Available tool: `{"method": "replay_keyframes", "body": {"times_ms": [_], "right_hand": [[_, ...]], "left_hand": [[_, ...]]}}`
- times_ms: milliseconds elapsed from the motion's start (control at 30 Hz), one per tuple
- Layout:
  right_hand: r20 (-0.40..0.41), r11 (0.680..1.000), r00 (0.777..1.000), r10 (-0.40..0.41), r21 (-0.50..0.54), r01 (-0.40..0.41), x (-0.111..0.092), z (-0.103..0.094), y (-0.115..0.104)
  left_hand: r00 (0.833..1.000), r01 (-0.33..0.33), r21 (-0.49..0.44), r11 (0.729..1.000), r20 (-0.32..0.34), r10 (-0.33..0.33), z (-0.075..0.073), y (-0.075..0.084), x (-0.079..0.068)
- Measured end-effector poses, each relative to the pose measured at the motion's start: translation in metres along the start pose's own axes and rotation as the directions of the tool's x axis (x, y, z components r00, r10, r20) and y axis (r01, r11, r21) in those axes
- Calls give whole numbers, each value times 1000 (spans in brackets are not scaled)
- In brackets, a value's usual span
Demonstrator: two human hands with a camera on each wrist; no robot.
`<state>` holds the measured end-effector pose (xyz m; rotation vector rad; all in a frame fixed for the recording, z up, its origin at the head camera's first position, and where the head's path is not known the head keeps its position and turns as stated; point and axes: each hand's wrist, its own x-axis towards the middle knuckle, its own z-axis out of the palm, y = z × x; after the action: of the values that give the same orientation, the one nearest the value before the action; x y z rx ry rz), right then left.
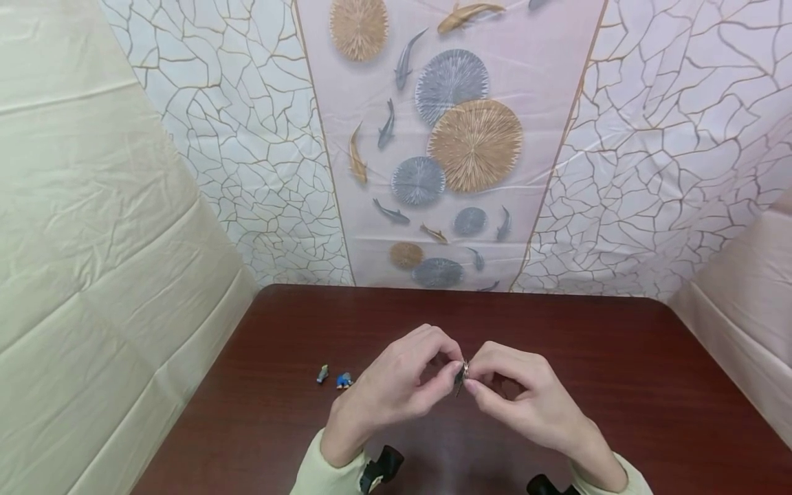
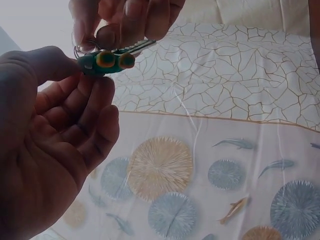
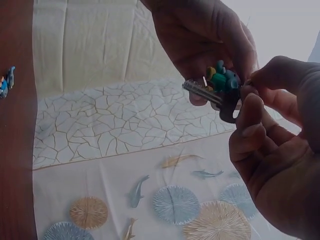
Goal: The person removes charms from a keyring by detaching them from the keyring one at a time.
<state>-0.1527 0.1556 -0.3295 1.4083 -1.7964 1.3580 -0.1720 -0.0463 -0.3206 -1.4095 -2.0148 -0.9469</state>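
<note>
My left hand [image 1: 405,378] pinches a small green figurine [image 2: 102,62] with yellow-orange round parts between thumb and fingertips. Opposite it, my right hand [image 1: 526,392] pinches a thin metal key ring [image 2: 79,50] with thumb and index finger. A toothed metal key [image 3: 202,94] hangs at the ring beside the figurine, its blade pointing away from the right fingertips. The fingertips of both hands nearly meet over the table. In the head view the fingers hide most of the figurine.
Two other small figurines lie on the dark red-brown table [image 1: 278,426], left of my left hand: a grey-and-yellowish one [image 1: 323,374] and a blue one [image 1: 344,380]. Patterned cloth [image 1: 260,137] hangs behind the table, with cream fabric [image 1: 93,261] along the left.
</note>
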Motion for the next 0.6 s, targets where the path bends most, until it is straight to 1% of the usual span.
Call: {"method": "replay_keyframes", "body": {"times_ms": [100, 200, 367, 467, 600], "right_hand": [[-2, 1000, 1000, 26, 11, -26, -2, 0, 1], [-10, 997, 997, 82, 9, -81, -7, 0, 3], [-21, 989, 989, 149, 24, -149, -14, 0, 5], [-23, 988, 988, 153, 37, -152, -14, 0, 6], [-19, 991, 992, 126, 53, -125, -12, 0, 6]], "left_hand": [[1000, -16, -19, 1000, -1, 16, 0, 0, 0], [1000, -26, -40, 999, 4, 26, 1, 0, 0], [1000, -23, -46, 999, 17, 24, 1, 0, -2], [1000, -18, -46, 999, 17, 19, 1, 0, -1], [1000, -14, -39, 999, 12, 15, 1, -1, 0]]}}
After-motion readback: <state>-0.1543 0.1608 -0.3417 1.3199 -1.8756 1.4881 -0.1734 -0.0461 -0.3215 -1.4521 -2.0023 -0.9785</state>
